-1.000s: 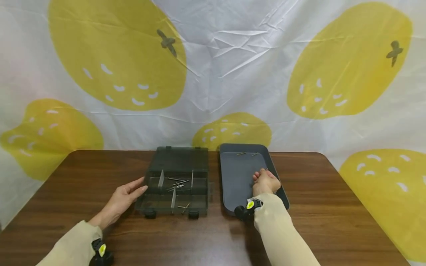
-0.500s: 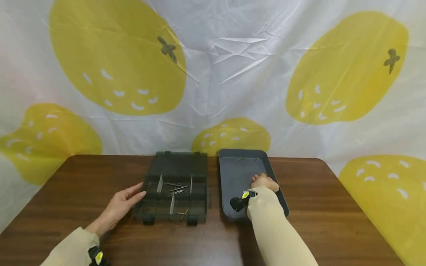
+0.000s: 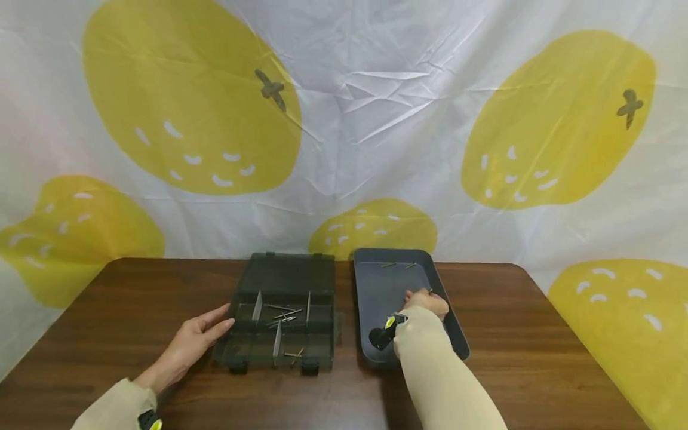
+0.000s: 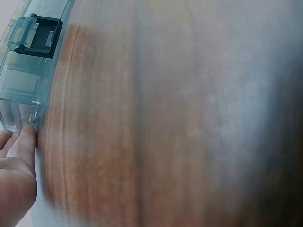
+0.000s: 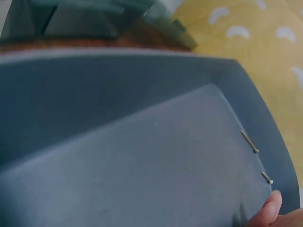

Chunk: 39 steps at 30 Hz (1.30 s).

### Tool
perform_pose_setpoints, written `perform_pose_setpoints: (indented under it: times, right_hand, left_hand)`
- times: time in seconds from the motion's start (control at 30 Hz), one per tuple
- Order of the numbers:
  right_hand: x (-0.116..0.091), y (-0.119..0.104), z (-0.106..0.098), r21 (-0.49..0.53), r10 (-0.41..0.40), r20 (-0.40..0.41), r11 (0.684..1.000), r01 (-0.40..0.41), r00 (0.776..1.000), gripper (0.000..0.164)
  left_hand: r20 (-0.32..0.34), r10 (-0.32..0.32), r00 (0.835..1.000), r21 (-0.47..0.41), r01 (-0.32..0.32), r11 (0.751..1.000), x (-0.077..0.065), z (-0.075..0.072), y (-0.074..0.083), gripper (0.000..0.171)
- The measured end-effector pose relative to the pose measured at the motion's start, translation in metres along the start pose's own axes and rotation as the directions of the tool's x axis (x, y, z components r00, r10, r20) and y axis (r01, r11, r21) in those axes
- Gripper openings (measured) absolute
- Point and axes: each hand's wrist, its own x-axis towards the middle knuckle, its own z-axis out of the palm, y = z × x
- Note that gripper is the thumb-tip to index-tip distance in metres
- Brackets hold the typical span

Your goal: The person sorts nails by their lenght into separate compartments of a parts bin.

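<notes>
My left hand [image 3: 190, 343] rests at the left side of a dark translucent compartment box [image 3: 292, 273], its fairly straight fingers touching the edge. In the left wrist view, the fingertips [image 4: 27, 135] meet the box's corner. Inside the box, several long silver screws or nails [image 3: 285, 315] lie in the middle compartment, and brass-coloured screws [image 3: 294, 355] in a front one. My right hand [image 3: 427, 303] reaches down into a grey tray [image 3: 378, 310], fingers curled near its right wall. A small screw tip [image 3: 430, 291] shows by those fingers; whether they pinch it is hidden.
Two brass screws [image 5: 250, 142] lie along the tray's far end. The box's lid lies opened backward, and two black latches [image 3: 310, 365] face the near side. Brown wooden tabletop [image 3: 537, 358] surrounds both containers. A lemon-print cloth [image 3: 376, 149] hangs behind the table.
The head view has tilted, so everything sits lower in the picture. My right wrist has turned slightly while the hand stays at the same spot in the tray. The left hand stays by the box.
</notes>
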Motion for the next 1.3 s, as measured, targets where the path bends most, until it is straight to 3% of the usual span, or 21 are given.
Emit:
perform_pose_setpoints:
  times: [0.33, 0.7, 0.97, 1.3]
  right_hand:
    - [0.015, 0.002, 0.001, -0.220, -0.092, 0.052, 0.970, 0.101, 0.994, 0.030]
    - [0.026, 0.001, 0.003, -0.263, -0.086, 0.103, 0.958, 0.111, 0.991, 0.032]
    - [0.026, 0.000, -0.001, -0.365, -0.164, 0.177, 0.905, 0.220, 0.970, 0.027]
    - [0.034, -0.001, -0.003, -0.504, -0.197, 0.274, 0.804, 0.315, 0.941, 0.026]
  left_hand:
    - [0.001, 0.004, 1.000, -0.017, -0.004, 1.000, -0.001, 0.000, 0.000, 0.067]
    - [0.004, -0.007, 1.000, -0.016, 0.007, 1.000, 0.001, 0.000, 0.000, 0.066]
    - [0.002, -0.010, 1.000, -0.033, 0.010, 0.999, -0.001, 0.001, 0.000, 0.065]
    - [0.007, -0.015, 1.000, -0.037, 0.015, 0.999, -0.002, 0.001, 0.001, 0.066]
